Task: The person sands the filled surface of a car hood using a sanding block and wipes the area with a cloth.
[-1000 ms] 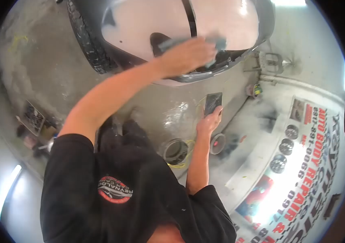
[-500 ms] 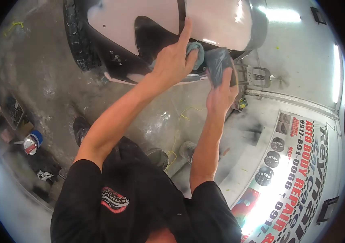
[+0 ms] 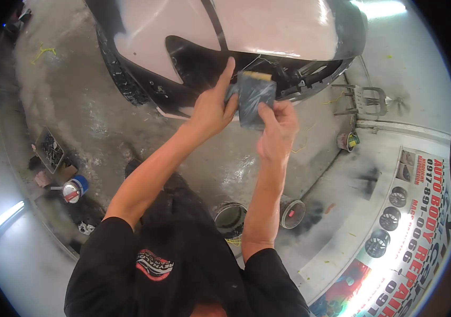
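In my right hand point(image 3: 280, 127) is a dark grey sheet of sandpaper point(image 3: 254, 103), gripped by its lower right corner. A strip of yellow block point(image 3: 257, 76) shows along its top edge. Beside it, my left hand point(image 3: 212, 108) has the index finger stretched out and the other fingers curled around a blue-green cloth point(image 3: 231, 93), mostly hidden by the hand and sandpaper. Beyond both hands is the car body point(image 3: 167, 31), with pale pinkish-white panels and black areas. A dark opening with wires and brackets point(image 3: 302, 79) lies in its corner.
Two buckets, one holding dark liquid point(image 3: 229, 219) and a pale one point(image 3: 292, 212), stand by my legs. A blue-and-white can point(image 3: 75, 188) is at left. A chair point(image 3: 368, 100) and fan point(image 3: 397, 104) stand at right, near a printed banner point(image 3: 394, 238).
The sandpaper has come left and down, in front of the cloth, off the car's opening. My left hand has drawn back slightly, and the view has shifted.
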Available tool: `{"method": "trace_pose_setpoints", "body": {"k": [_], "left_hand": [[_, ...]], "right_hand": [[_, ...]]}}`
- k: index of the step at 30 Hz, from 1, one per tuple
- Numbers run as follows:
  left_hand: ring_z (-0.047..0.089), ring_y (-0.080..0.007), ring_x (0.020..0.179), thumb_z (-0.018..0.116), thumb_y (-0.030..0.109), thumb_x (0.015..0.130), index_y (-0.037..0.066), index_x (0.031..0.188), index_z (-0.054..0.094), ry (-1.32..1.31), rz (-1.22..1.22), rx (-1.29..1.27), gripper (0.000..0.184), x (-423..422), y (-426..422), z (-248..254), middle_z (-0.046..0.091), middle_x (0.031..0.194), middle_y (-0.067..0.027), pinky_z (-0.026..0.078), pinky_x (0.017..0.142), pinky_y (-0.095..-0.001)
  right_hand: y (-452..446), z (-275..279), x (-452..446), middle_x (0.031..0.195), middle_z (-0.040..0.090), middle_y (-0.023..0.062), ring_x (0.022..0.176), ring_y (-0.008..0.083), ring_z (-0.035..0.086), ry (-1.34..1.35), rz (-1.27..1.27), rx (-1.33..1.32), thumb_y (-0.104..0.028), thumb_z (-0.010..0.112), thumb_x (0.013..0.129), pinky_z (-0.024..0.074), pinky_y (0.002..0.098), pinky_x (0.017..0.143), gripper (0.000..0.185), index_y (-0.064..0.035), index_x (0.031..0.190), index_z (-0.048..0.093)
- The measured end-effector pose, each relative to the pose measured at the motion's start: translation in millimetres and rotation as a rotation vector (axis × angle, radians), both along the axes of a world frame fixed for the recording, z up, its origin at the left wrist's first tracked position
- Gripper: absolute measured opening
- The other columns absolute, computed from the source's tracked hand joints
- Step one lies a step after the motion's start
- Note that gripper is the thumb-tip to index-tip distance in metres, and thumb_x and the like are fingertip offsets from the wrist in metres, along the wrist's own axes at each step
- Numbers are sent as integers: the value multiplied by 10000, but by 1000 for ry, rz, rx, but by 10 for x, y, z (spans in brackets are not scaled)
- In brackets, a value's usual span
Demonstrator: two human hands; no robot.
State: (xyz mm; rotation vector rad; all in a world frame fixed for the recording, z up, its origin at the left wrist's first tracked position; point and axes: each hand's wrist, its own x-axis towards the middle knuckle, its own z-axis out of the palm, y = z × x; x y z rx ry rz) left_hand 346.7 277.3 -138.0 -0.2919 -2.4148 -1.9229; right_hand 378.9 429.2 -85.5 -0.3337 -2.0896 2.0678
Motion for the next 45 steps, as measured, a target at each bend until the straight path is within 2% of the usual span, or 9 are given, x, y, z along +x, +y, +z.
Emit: {"method": "trace_pose_setpoints", "body": {"k": [2, 6, 9, 12, 16, 22, 31, 37, 45], "left_hand": [[633, -402, 599, 611, 61, 922, 123, 1639, 232, 63, -20, -69, 813, 96, -29, -60, 662, 743, -225, 523, 655, -490], [658, -454, 733, 630, 60, 917, 141, 1625, 288, 155, -86, -315, 790, 219, -185, -121, 689, 850, -248, 525, 671, -497], [668, -451, 792, 648, 76, 922, 129, 1607, 325, 105, -116, -324, 760, 286, -257, -103, 691, 907, -256, 522, 683, -501], [661, -457, 806, 645, 86, 937, 98, 1583, 363, 53, -74, -250, 704, 336, -384, -143, 689, 917, -253, 519, 709, -500], [657, -464, 825, 631, 97, 961, 89, 1559, 400, -65, -68, -135, 641, 474, -531, -301, 685, 950, -260, 518, 734, -489], [656, -475, 881, 627, 100, 977, 64, 1499, 476, -173, -91, -54, 544, 682, -732, -582, 682, 1023, -280, 523, 780, -476], [654, -474, 961, 629, 90, 972, 38, 1417, 558, -201, -71, -15, 454, 695, -1079, -724, 686, 1070, -274, 518, 841, -473], [656, -464, 982, 625, 77, 970, 35, 1412, 562, -210, -88, -23, 448, 609, -1138, -707, 683, 1096, -274, 520, 857, -471], [652, -470, 1005, 596, 73, 991, 29, 1409, 566, -132, -33, 50, 422, 577, -1160, -596, 680, 1123, -272, 518, 880, -464]], "right_hand": [[41, 90, 20, 945, 679, 88, 805, 121, 622, -153, 156, 149, 3, 653, 894, 495, 275, 750, 112, 16, 985, 589], [-153, 117, 14, 1068, 715, 146, 944, 163, 670, 30, 320, 440, -11, 614, 928, 509, 287, 853, 208, 48, 1127, 630], [-148, 53, -107, 1127, 729, 168, 1004, 175, 687, -17, 469, 570, -14, 601, 957, 512, 307, 909, 256, 54, 1202, 633], [-190, 198, -346, 1101, 749, 167, 961, 151, 702, -6, 444, 434, -32, 599, 986, 522, 290, 889, 222, 45, 1187, 654], [-384, 378, -753, 880, 757, 84, 786, 105, 694, 67, 310, 370, -56, 685, 960, 532, 249, 750, 148, 21, 1086, 689], [-663, 607, -1008, 813, 738, 134, 685, 209, 661, 190, 336, 975, -130, 802, 877, 510, 312, 676, 200, 15, 971, 701], [-657, 682, -1147, 762, 710, 127, 649, 252, 638, 258, 328, 1079, -141, 843, 827, 496, 327, 642, 205, 10, 897, 723], [-996, 1036, -1617, 744, 719, 116, 626, 201, 634, 305, 362, 1092, -168, 849, 825, 497, 328, 626, 205, -5, 882, 738], [-762, 805, -1363, 771, 747, 91, 676, 157, 677, 333, 416, 1067, -228, 838, 844, 520, 309, 656, 238, -13, 894, 750]]}}
